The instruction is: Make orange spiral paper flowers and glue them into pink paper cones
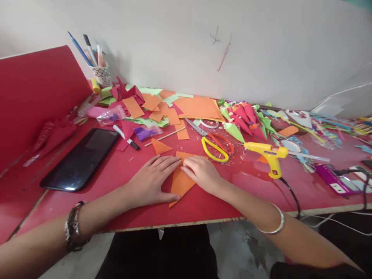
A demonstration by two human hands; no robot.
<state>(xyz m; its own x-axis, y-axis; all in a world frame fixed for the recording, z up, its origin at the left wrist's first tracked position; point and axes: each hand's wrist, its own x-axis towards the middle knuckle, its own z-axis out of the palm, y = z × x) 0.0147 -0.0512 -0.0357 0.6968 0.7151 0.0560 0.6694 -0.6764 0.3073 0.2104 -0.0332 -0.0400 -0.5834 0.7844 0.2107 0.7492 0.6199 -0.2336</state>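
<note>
Head view: folded orange paper piece [181, 185] flat on the red bench [209, 209], directly between both hands and partly under them. Long axis: roughly away from the body, with the narrow pointed end toward the near bench edge and slightly to the left. Broad end: farther off, beneath the fingers.

Proximity: both hands in contact with the paper, left along the left side, right over the upper right part.

Left hand [154, 180]: palm down, fingers extended and close together toward the far end, thumb spread wide and set down beside the near point. Nothing visibly gripped. Forearm: in from the lower left, dark beaded bracelet [76, 226] near the wrist.

Right hand [205, 174]: fingers curled inward, knuckles up, pressed low over the paper. Cannot tell from this angle whether pinching an edge or only bearing down. Forearm: in from the lower right, silver bangle [283, 221] below the wrist.

Adjacent items: small orange paper triangle [161, 147] just beyond the left fingers; scissors with yellow and orange handles [215, 150] beyond the right hand; yellow glue gun [270, 155] farther to the right; black phone [83, 159] to the left, apart from the left hand.
</note>
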